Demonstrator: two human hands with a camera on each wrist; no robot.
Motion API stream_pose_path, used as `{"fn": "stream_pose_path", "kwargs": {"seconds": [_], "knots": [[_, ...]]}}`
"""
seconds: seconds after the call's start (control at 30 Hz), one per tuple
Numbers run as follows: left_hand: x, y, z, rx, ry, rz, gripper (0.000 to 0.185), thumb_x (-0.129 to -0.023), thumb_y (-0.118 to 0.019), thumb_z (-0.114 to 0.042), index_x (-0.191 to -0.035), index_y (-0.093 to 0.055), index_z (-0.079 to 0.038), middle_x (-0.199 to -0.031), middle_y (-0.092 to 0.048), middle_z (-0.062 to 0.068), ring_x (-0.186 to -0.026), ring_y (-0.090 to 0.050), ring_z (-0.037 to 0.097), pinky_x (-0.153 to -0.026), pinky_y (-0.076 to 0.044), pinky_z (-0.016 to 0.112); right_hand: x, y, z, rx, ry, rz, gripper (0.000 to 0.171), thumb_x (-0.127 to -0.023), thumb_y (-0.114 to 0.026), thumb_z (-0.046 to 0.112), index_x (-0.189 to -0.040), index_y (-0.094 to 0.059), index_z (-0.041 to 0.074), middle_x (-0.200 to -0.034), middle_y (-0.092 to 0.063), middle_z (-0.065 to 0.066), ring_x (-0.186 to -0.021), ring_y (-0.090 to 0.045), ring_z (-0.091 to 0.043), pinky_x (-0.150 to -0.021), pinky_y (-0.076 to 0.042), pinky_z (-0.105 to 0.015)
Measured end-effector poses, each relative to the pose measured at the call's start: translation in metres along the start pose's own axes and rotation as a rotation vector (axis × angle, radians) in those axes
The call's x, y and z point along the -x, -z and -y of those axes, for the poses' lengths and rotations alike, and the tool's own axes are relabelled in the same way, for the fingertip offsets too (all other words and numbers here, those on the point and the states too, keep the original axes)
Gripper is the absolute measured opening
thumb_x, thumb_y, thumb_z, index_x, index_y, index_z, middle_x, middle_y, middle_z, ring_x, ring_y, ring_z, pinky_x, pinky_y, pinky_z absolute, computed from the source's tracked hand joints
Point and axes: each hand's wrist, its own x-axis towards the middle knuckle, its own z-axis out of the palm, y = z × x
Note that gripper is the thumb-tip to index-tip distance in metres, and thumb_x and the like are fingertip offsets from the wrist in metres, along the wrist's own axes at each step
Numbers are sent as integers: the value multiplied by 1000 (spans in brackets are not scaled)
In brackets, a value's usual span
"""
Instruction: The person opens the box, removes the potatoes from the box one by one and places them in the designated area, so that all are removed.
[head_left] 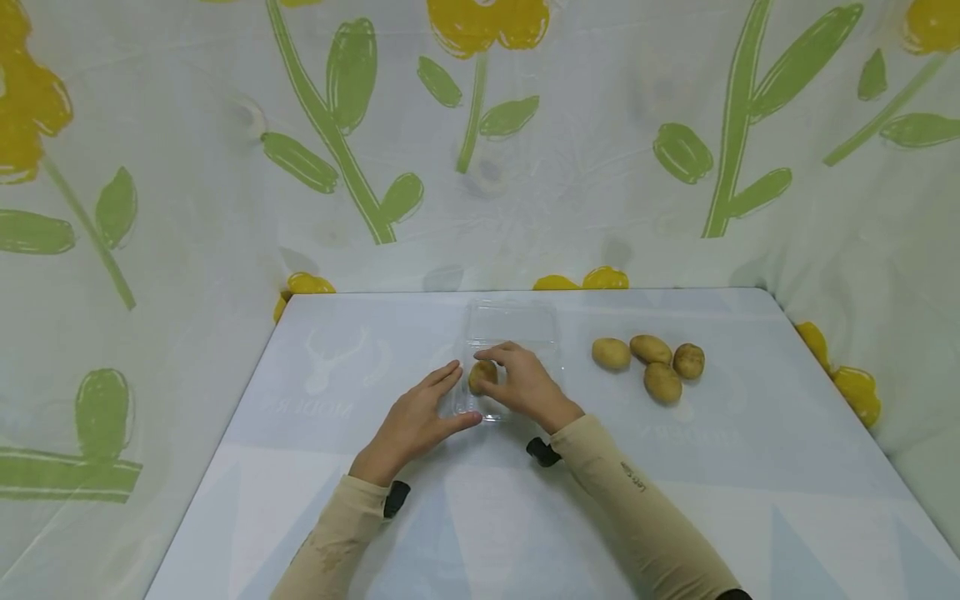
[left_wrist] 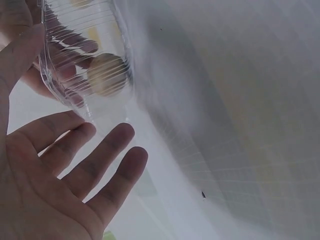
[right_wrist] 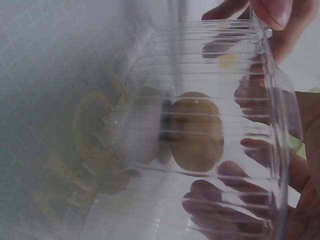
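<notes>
Sitting in clear ribbed container: tan oval potato.

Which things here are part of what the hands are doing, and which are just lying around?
In use:
- clear plastic container, open on the table
- potato inside it, under the right hand
- left hand, fingers straight, against the container's side
- four potatoes on the table at the right, apparently waiting

Lying about:
- flowered cloth behind
- table covering with its deer print

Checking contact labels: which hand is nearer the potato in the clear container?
Right. The right hand reaches into the clear container at the potato; the left hand rests outside its left wall.
</notes>
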Motion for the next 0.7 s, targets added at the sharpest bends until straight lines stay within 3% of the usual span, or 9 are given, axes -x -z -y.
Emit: {"fn": "stream_pose_path", "kwargs": {"seconds": [0.13, 0.37, 0.5, 0.7], "knots": [[0, 0, -1, 11, 2, -1, 87, -76, -61, -65, -143, -39, -14, -149, -31, -7, -134, -34, 19, -103, -36, 45, 0, -4, 0, 38, -1, 33, 40, -80, -74, 30, -117, -66, 15, -121, -56, -3, -111, -53, -21, -97, -44, -36], [0, -1, 0, 13, 11, 4, 86, -76, -63, -64, -143, -39, -15, -150, -30, -8, -134, -32, 18, -103, -36, 45, 1, -8, -1, 40, -28, 29, 34, -75, -78, 35, -102, -66, 18, -115, -53, 1, -100, -54, -15, -88, -48, -32], [0, 0, 0, 8, 19, 8, 86, -76, -63, -63, -143, -39, -16, -150, -29, -9, -135, -32, 17, -103, -36, 44, 2, -8, 0, 31, -28, 34, 30, -74, -79, 31, -95, -64, 16, -109, -53, 0, -93, -54, -15, -84, -49, -31], [0, -1, -1, 4, 13, -8, 85, -76, -65, -60, -142, -39, -14, -149, -31, -7, -134, -33, 17, -104, -36, 43, 4, -6, -1, 38, -15, 47, 38, -76, -78, 20, -109, -63, 13, -109, -54, -3, -93, -55, -17, -82, -50, -32]]}}
